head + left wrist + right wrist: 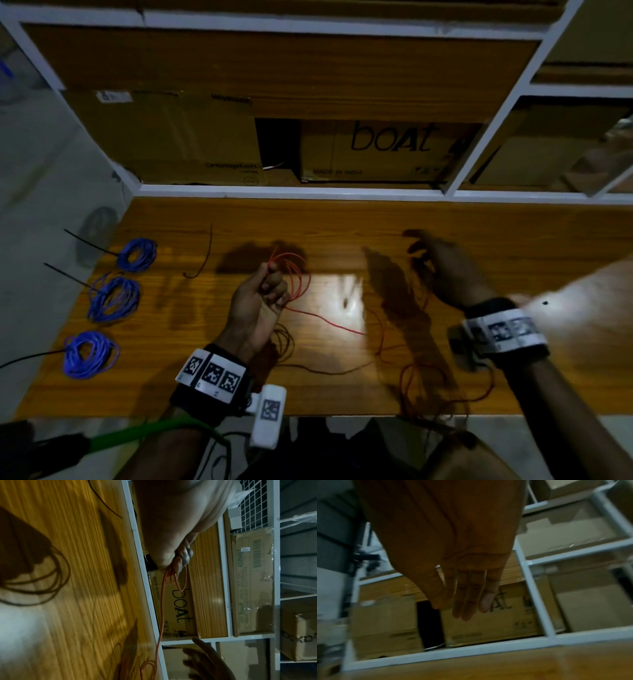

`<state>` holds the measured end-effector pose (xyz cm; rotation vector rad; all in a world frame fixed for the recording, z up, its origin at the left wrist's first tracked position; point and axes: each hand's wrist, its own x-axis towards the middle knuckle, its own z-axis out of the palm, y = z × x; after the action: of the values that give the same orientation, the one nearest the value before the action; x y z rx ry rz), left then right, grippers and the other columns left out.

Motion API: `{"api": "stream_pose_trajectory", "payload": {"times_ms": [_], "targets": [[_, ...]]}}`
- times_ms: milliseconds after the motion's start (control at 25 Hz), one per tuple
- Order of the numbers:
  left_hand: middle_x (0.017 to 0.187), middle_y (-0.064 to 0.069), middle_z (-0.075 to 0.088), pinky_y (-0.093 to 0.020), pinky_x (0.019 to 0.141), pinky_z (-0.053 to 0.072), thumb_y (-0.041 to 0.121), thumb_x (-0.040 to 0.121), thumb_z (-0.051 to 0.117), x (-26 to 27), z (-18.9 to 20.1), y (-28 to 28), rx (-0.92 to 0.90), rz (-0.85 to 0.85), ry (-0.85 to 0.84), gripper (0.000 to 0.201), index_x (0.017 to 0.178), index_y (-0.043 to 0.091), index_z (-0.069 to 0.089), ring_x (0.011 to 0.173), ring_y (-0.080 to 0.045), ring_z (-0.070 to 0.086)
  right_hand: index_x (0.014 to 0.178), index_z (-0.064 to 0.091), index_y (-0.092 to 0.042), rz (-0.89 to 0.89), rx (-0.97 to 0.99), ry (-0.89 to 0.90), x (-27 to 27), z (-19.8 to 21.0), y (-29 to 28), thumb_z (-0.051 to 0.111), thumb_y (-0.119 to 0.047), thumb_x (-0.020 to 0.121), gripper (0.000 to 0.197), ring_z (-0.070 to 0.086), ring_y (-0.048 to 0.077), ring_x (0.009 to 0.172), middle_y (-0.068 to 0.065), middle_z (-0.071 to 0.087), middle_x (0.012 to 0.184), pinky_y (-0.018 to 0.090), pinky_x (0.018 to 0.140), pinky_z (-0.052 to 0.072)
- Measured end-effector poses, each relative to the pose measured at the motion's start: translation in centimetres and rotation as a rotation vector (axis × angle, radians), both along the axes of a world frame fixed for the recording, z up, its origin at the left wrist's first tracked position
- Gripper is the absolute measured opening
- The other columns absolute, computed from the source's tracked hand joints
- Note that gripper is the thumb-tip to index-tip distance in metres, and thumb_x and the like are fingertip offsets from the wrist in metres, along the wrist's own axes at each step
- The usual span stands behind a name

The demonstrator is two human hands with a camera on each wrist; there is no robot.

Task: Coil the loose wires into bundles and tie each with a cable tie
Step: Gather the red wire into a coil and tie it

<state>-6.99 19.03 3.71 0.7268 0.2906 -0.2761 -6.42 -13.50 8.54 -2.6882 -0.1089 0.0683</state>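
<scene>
Shelving unit, white-framed, behind the work surface; holds cardboard cartons.
Wooden tabletop, glossy, with a bright glare patch at centre.
Carton printed "boAt" and "MADE IN INDIA"; its left neighbour carries a blurred word that cannot be read for sure. The left wrist view alone shows a further carton numbered "4320492" and a wire-mesh panel.
Three blue wire bundles in a row at the table's left edge, each with a black cable tie sticking out leftward.
Red wire: several loops gathered in the left hand, whose fingers are curled round them; the tail runs right across the table to a loose tangle near the front edge.
Right hand, motion-blurred, raised over the table; the right wrist view shows its fingers straight, together and holding nothing.
Single dark wire strand lying loose between the blue bundles and the left hand.
</scene>
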Motion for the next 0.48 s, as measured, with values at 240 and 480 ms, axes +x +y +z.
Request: {"api": "stream_pose_trajectory", "payload": {"times_ms": [240, 480], "targets": [[0.060, 0.007, 0.031, -0.020, 0.045, 0.031, 0.025, 0.107, 0.035, 0.8, 1.6, -1.1, 0.022, -0.012, -0.076, 0.028, 0.091, 0.014, 0.054, 0.046, -0.007, 0.030, 0.108, 0.068, -0.020, 0.393, 0.394, 0.358, -3.4, -5.1, 10.8, 0.033, -0.046, 0.107, 0.044, 0.066, 0.008, 0.083, -0.003, 0.072, 0.093, 0.023, 0.075, 0.048], [0.055, 0.009, 0.033, -0.019, 0.046, 0.024, 0.026, 0.107, 0.035, 2.2, 2.9, 2.5, 0.099, 0.039, -0.150, 0.029, 0.095, 0.012, 0.057, 0.042, -0.004, 0.029, 0.074, 0.054, -0.020, 0.289, 0.601, 0.671, -3.5, -6.8, 7.4, 0.041, -0.039, 0.106, 0.040, 0.040, 0.005, 0.050, -0.012, 0.042, 0.060, 0.020, 0.053, 0.033]]}}
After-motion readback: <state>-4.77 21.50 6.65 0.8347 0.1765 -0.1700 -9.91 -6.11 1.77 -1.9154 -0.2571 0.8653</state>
